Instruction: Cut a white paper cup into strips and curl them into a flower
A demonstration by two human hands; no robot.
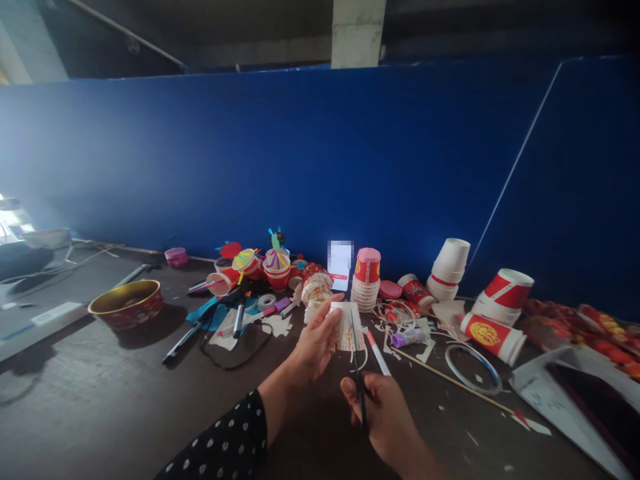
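Observation:
Near the middle of the view, my left hand (pixel 316 340) holds a white paper piece (pixel 345 328) with faint red and yellow markings, thumb on its upper left part. My right hand (pixel 377 407) is closed round the dark handles of a pair of scissors (pixel 356 347). The scissors point away from me, their blades lying over the right part of the paper. Whether the blades are cutting into it cannot be made out. A white marker with a red end (pixel 376 352) lies just right of the paper.
Behind the hands stand a cup stack (pixel 367 283) and a lit phone (pixel 341 263). More cups (pixel 449 267) and a tape ring (pixel 473 368) are at the right, with a thin stick (pixel 450 379). Leftward are pens (pixel 240 315) and a gold-rimmed bowl (pixel 127 305).

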